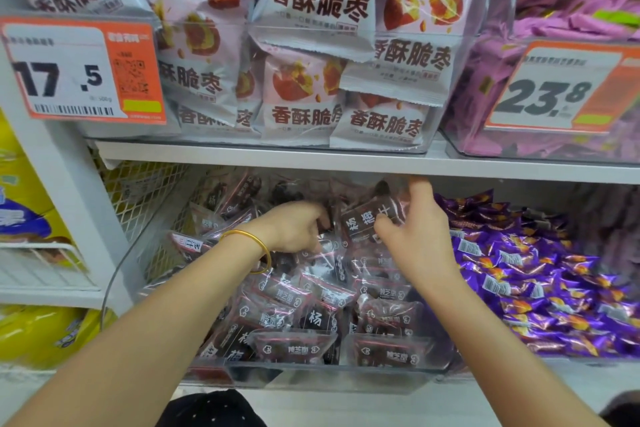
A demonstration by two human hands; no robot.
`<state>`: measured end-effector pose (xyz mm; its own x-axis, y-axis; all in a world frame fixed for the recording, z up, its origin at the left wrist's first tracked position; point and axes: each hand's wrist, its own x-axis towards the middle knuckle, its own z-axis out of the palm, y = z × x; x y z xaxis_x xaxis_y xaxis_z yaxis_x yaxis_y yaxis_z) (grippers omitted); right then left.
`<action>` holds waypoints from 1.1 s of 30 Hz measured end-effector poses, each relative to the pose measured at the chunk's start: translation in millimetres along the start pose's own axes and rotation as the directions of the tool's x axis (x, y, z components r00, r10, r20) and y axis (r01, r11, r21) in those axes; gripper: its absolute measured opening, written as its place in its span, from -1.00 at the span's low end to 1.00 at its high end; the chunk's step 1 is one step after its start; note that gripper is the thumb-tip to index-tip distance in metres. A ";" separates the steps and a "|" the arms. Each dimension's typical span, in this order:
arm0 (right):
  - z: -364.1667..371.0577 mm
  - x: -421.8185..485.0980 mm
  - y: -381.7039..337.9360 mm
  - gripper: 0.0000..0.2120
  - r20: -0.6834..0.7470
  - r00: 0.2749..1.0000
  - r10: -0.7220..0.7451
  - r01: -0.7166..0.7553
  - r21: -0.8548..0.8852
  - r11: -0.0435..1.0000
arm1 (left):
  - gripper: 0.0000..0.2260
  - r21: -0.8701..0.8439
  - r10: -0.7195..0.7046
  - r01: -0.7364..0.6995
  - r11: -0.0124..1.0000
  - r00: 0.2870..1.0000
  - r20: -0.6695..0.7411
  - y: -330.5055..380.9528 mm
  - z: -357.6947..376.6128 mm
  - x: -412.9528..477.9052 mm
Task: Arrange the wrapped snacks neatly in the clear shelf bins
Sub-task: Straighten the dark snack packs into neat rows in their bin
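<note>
A clear bin (322,376) on the lower shelf is filled with several dark maroon wrapped snacks (388,315). My left hand (294,227), with a gold bangle on the wrist, reaches into the back of the pile with curled fingers that grip a dark packet there. My right hand (415,229) is just beside it at the back of the bin. Its fingers hold an upright maroon packet (369,215) printed with white characters, and its index finger points up toward the shelf above.
To the right lies a bin of purple wrapped candies (526,274). The shelf board (311,158) hangs low over both hands. Above it stand pink jujube bags (311,55), a bin of purple packets (571,21) and price tags (83,69). Yellow bags (31,204) sit at left.
</note>
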<state>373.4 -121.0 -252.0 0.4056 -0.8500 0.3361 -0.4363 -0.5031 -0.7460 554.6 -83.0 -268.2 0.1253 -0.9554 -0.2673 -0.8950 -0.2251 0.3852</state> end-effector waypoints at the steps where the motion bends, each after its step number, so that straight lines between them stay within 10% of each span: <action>1: 1.3 -2.2 0.5 -0.69 0.021 1.000 -0.015 0.015 -0.015 1.000 | -0.73 0.026 0.014 -0.014 1.000 0.999 -0.033 0.4 -0.3 0.5; 16: 3.1 -16.8 0.5 -0.64 -0.042 0.998 -0.036 0.032 -0.095 0.995 | -0.80 0.158 0.205 -0.166 0.973 0.940 -0.273 9.7 -1.3 -2.1; 28: 0.1 8.0 -24.3 -0.49 0.301 0.947 0.109 0.103 -0.608 0.787 | -0.83 -0.171 0.094 -0.156 0.973 0.942 -0.322 10.2 -10.0 -2.9; 33: -12.9 4.9 -20.1 -0.71 0.106 0.990 0.093 -0.065 -0.242 0.968 | -0.87 -0.311 -0.012 -0.050 0.949 0.981 -0.196 7.0 -19.6 -6.8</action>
<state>373.8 -117.1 -227.9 0.4458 -0.8719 0.2026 -0.6433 -0.4694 -0.6048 555.9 -81.8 -246.4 0.2176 -0.9715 -0.0939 -0.7223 -0.2250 0.6540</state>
